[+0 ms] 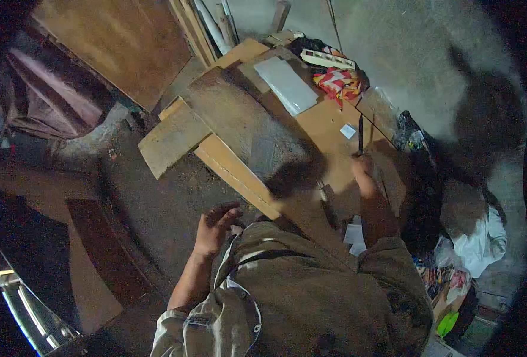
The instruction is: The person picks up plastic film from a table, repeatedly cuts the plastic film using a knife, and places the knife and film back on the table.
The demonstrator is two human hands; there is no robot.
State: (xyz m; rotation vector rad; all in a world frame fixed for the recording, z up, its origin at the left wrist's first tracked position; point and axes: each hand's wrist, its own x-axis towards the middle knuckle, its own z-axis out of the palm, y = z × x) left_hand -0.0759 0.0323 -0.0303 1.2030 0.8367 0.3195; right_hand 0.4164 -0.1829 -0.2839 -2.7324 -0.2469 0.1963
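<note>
My right hand (363,169) is closed round one end of a dark, slender bar-like tool (360,132), which points away from me over a brown cardboard sheet (329,134). What kind of tool it is cannot be made out in the dim light. Close to my body, my left hand (217,225) has loosely bent fingers, somewhat apart, with nothing visible in them. In front of it lies a narrow wooden strip (233,172), beside a greyish flat board piece (174,141). A large, worn dark block (257,125) sits between the hands, further off.
A white flat pack (285,84), a power strip (327,59) and a red-yellow cloth (338,84) lie at the far end. A small white paper (348,131) is near the tool. White plastic bags (474,247) lie at right; a large wooden panel (115,41) stands upper left.
</note>
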